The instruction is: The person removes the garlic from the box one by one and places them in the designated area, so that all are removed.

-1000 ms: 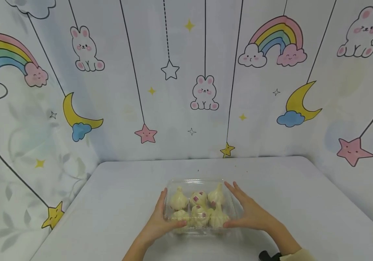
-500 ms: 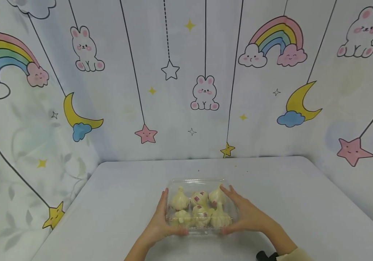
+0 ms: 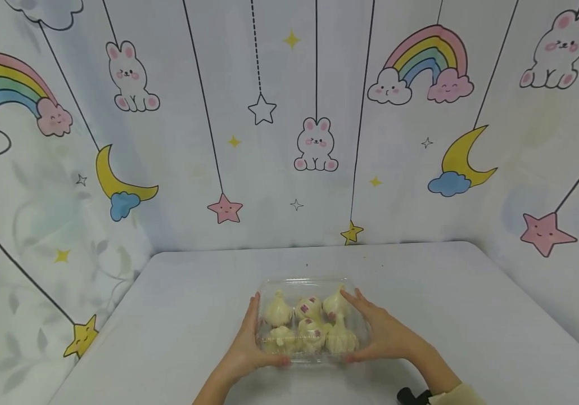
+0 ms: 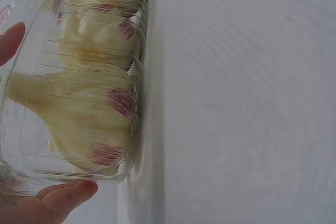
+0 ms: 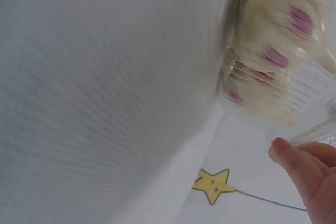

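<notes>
A clear plastic box [image 3: 315, 280] with a lid stands near the front of the white table, packed with several garlic bulbs [image 3: 278, 311], pale with purple patches. My left hand [image 3: 243, 350] grips its left side, thumb along the front edge and fingers up the side. On the opposite end my right hand [image 3: 389, 337] holds the box, thumb at the front and fingertips over the lid's right part. The left wrist view shows bulbs [image 4: 86, 114] through the ridged wall, fingertips at two edges. In the right wrist view, a fingertip touches the box's edge beside the bulbs [image 5: 278, 35].
The white table [image 3: 183, 315] extends around the box on all sides. Behind and beside it hangs a white cloth [image 3: 168, 140] printed with rabbits, stars and rainbows. A black object [image 3: 412, 397] sits at the right wrist, by a pale sleeve [image 3: 458, 395].
The right fingers have come in from the box's far right corner onto the lid, and that thumb has dropped slightly. My left thumb has lowered to the front edge. The box barely shifts.
</notes>
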The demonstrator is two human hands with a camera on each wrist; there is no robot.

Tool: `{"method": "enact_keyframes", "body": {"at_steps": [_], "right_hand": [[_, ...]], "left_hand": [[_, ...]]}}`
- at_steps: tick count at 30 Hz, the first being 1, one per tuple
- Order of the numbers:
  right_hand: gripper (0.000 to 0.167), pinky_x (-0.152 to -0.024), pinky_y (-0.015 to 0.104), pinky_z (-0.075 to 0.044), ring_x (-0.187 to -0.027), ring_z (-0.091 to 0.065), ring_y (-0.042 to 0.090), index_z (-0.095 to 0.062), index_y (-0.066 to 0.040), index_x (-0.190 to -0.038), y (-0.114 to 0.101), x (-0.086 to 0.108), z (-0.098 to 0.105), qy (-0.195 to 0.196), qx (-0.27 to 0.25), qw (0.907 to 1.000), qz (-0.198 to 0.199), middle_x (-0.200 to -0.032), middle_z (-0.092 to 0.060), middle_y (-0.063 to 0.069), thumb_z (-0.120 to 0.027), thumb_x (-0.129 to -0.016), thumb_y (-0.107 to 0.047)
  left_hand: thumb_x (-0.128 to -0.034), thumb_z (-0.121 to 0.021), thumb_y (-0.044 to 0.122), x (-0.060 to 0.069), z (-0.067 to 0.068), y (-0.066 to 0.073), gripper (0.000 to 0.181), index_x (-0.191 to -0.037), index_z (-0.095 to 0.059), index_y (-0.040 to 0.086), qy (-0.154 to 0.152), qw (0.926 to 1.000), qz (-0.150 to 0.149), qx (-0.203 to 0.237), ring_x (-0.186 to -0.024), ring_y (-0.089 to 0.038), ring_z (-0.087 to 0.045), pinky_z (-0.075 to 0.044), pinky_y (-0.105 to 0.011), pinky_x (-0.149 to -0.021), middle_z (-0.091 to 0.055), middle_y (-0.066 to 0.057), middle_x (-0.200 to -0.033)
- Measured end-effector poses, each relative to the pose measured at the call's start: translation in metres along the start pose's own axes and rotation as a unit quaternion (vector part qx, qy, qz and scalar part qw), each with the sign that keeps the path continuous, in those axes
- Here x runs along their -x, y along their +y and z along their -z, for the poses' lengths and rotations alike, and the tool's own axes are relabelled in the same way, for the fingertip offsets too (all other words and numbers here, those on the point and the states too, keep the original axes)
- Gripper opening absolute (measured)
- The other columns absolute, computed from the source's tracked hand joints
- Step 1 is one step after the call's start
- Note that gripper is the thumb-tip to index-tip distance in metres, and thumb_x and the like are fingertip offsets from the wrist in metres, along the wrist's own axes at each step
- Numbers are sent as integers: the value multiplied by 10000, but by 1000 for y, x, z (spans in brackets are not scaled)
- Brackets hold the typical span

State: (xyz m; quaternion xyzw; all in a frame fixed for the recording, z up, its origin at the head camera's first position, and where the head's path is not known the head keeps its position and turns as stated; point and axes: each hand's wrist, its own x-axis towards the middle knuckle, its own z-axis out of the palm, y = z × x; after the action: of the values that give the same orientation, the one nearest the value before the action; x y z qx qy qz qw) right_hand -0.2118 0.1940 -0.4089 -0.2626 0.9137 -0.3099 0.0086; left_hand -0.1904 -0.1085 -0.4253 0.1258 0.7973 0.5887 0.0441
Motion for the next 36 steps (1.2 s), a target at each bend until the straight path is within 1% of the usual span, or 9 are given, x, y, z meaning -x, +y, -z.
{"method": "enact_keyframes", "body": {"at_steps": [2,8,12,14,18,23,30,34,36], "right_hand": [[1117,-918,677,-298,-1259,-273,496,-216,-163,-1464,0,0,0,16,18,10000,-3,-1444,-149,308,-786,-587,-554],[1050,-927,663,-302,-1243,-334,460,-235,-132,-1454,-3,3,0,164,206,9996,102,-1417,-233,314,-750,-641,-555],[1010,-935,605,-353,-1227,-378,429,-237,-113,-1448,-4,5,1,194,337,9990,197,-1384,-305,313,-730,-678,-540],[994,-935,592,-364,-1223,-387,422,-239,-102,-1446,-6,5,2,190,341,9990,215,-1370,-332,309,-724,-692,-530],[958,-937,576,-374,-1218,-409,389,-257,-96,-1438,-7,5,3,239,348,9989,221,-1354,-388,269,-717,-709,-513],[928,-935,561,-385,-1206,-439,352,-278,-98,-1425,-8,5,4,361,354,9985,204,-1340,-439,211,-717,-713,-501],[907,-921,570,-391,-1181,-468,345,-297,-87,-1412,-12,6,6,450,251,9986,72,-1314,-474,200,-713,-718,-497],[907,-908,571,-401,-1169,-479,350,-296,-81,-1412,-13,5,6,442,267,9987,45,-1305,-478,213,-701,-725,-515],[908,-904,567,-406,-1163,-485,346,-301,-83,-1409,-13,5,6,464,281,9985,33,-1295,-484,222,-697,-723,-527]], "left_hand": [[-521,-894,157,0,0,0,1346,-1474,55,197,26,10000,22,-72,-1300,-511,-118,-174,-638,-1000,138,-210,-1492],[-527,-891,171,-2,2,-1,1314,-1479,16,167,93,9994,20,-335,-1339,-452,-9,-124,-639,-1011,75,-207,-1502],[-561,-874,149,-1,4,-1,1289,-1476,34,158,-76,9996,-65,-261,-1332,-461,-32,-171,-621,-1008,104,-218,-1493],[-577,-865,133,0,5,-1,1280,-1473,50,146,-165,9996,-98,-215,-1321,-474,-66,-193,-614,-1003,122,-225,-1488],[-608,-844,117,1,7,-1,1257,-1469,72,134,-295,9993,-117,-174,-1310,-495,-66,-217,-625,-983,140,-226,-1484],[-628,-833,123,1,8,-4,1236,-1470,73,148,-339,9991,-159,-183,-1306,-504,-71,-259,-608,-972,134,-223,-1486],[-648,-829,156,2,7,-4,1233,-1465,94,146,-417,9987,-246,-172,-1314,-486,-74,-278,-554,-990,157,-219,-1481],[-657,-824,220,3,6,-4,1222,-1466,89,139,-298,9977,-334,-516,-1314,-489,-47,-320,-564,-963,136,-236,-1479],[-665,-815,247,3,5,-5,1210,-1466,85,141,-222,9963,-402,-727,-1315,-489,-35,-313,-589,-954,122,-242,-1480]]}}
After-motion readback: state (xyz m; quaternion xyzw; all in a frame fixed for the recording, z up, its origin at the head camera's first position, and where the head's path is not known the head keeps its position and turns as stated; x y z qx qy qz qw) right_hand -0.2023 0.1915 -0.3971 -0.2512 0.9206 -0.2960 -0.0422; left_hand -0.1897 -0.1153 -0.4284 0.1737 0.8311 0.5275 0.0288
